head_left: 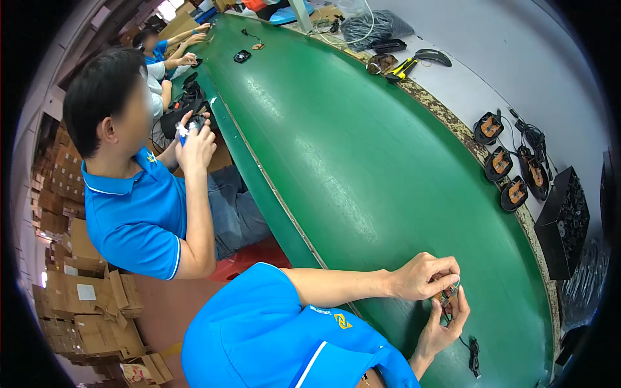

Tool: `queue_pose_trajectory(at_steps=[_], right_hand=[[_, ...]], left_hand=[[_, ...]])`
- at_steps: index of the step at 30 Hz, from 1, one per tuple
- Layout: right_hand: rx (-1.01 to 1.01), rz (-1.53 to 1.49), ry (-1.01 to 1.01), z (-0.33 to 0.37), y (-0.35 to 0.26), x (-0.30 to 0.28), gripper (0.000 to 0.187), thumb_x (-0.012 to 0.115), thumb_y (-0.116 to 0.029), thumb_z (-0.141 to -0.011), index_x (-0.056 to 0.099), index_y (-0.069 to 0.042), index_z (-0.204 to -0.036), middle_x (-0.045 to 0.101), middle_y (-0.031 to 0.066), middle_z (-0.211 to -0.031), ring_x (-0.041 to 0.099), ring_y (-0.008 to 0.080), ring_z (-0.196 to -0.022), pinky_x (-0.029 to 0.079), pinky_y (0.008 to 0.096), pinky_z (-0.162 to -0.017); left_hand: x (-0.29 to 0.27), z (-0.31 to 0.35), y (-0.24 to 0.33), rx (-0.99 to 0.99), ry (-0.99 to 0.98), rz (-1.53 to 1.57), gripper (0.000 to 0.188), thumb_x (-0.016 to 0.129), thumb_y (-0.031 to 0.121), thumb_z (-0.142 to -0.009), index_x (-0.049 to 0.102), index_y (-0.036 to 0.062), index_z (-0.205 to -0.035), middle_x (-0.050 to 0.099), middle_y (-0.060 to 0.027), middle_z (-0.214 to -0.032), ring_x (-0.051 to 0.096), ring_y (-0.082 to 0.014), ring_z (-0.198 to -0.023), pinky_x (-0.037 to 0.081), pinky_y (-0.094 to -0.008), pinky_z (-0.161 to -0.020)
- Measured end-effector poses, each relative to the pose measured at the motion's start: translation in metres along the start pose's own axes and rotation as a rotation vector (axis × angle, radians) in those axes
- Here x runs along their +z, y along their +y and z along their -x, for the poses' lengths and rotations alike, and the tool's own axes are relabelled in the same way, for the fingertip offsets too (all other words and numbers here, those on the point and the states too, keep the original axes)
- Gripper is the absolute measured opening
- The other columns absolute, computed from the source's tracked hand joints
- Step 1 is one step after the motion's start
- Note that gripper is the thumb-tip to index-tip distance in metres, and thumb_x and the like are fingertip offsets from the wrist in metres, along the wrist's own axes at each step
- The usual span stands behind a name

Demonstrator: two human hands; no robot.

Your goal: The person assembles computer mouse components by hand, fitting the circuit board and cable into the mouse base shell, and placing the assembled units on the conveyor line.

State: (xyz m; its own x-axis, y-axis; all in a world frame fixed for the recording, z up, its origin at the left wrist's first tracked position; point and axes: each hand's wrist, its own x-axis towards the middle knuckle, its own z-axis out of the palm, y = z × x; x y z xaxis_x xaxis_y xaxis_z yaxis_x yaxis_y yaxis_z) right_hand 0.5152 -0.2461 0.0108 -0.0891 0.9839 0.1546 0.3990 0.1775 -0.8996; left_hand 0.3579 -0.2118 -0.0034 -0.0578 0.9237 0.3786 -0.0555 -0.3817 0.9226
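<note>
Co-worker (pixel 139 207) at left, holding a dark part (pixel 197 121), mostly finger-covered. Your left hand (pixel 427 275) pinches the board (pixel 445 296) over the tabletop (pixel 323 174); your right hand (pixel 446 326) grips it from below. Fingers hide much of it, details unclear. Coiled cable (pixel 474 357) beside, upper end hidden by your right hand. Far right: black box (pixel 564 226), contents hard to make out.

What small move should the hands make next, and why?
Perhaps ease the left hand back slightly while the right hand steadies the small circuit board: both hands are at it, and the left covers part of it from view.
</note>
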Motion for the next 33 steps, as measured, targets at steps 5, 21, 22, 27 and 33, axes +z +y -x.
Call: queue_pose_trajectory(at_steps=[5, 21, 22, 27, 33], right_hand=[[-0.022, 0.017, 0.008, 0.002, 0.000, 0.001, 0.053, 0.075, -0.002, -0.083, 0.058, -0.004, -0.134, 0.067, 0.0090, -0.105, 0.059, 0.0160, -0.086, 0.047, 0.0268, -0.076], [-0.051, 0.089, 0.006, 0.004, -0.007, 0.006, 0.040, 0.065, -0.001, -0.093, 0.060, -0.002, -0.132, 0.067, 0.0094, -0.105, 0.058, 0.0151, -0.084, 0.045, 0.0258, -0.073], [-0.067, 0.108, 0.002, 0.004, -0.005, 0.006, 0.038, 0.065, -0.001, -0.092, 0.061, -0.001, -0.131, 0.067, 0.0095, -0.104, 0.058, 0.0156, -0.082, 0.045, 0.0266, -0.070], [-0.082, 0.116, 0.012, 0.005, -0.004, 0.006, 0.030, 0.065, -0.002, -0.094, 0.066, 0.000, -0.124, 0.068, 0.0099, -0.099, 0.057, 0.0160, -0.079, 0.045, 0.0269, -0.067], [-0.137, 0.132, 0.026, 0.006, -0.009, 0.008, 0.025, 0.065, -0.002, -0.094, 0.068, -0.001, -0.119, 0.068, 0.0087, -0.096, 0.056, 0.0174, -0.078, 0.046, 0.0274, -0.070]], left_hand=[[-0.001, 0.001, 0.004, -0.010, 0.014, 0.014, 0.005, 0.061, 0.005, -0.093, 0.059, 0.0036, -0.088, 0.059, -0.0016, -0.062, 0.043, -0.0103, -0.047, 0.034, -0.0261, -0.044], [-0.013, 0.001, 0.008, -0.291, 0.108, 0.406, 0.004, 0.058, 0.009, -0.100, 0.061, 0.0052, -0.100, 0.067, -0.0002, -0.083, 0.051, -0.0036, -0.064, 0.040, -0.0189, -0.057], [-0.013, 0.002, 0.007, -0.285, 0.102, 0.403, 0.005, 0.058, 0.009, -0.100, 0.061, 0.0054, -0.101, 0.067, -0.0002, -0.084, 0.051, -0.0034, -0.065, 0.040, -0.0188, -0.057], [-0.011, 0.004, 0.001, -0.264, 0.111, 0.379, 0.005, 0.058, 0.009, -0.100, 0.061, 0.0053, -0.101, 0.067, -0.0003, -0.086, 0.051, -0.0029, -0.065, 0.040, -0.0183, -0.058], [-0.016, 0.002, 0.000, -0.295, 0.218, 0.392, 0.008, 0.057, 0.011, -0.101, 0.060, 0.0044, -0.098, 0.066, -0.0010, -0.077, 0.052, -0.0039, -0.058, 0.041, -0.0185, -0.052]])
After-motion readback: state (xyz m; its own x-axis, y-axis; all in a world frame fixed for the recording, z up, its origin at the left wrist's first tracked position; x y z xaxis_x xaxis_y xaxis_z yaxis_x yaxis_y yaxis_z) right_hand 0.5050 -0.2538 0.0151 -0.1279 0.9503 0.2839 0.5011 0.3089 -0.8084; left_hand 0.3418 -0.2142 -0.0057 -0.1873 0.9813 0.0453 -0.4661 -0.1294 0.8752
